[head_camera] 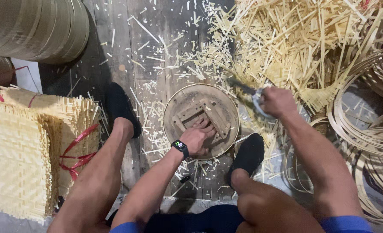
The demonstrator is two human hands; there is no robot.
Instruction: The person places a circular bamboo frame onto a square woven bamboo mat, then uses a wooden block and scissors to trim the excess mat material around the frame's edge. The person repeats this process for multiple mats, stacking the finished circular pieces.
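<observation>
A round wooden disc (pixel 187 97) with crossed slats nailed on its face lies on the plank floor between my feet. My left hand (pixel 197 136), a dark watch on its wrist, rests on the slats with fingers curled over one of them. My right hand (pixel 277 102) is closed around the handle of a pair of shears (pixel 246 89), whose dark blades point left, blurred, just above the disc's right rim.
A heap of cut bamboo strips (pixel 295 39) covers the floor at the top right. Coiled bamboo hoops (pixel 368 125) lie at the right. Stacked woven mats (pixel 23 151) tied with red string sit left, with rolled baskets (pixel 36 26) above them. My black shoes (pixel 119 108) flank the disc.
</observation>
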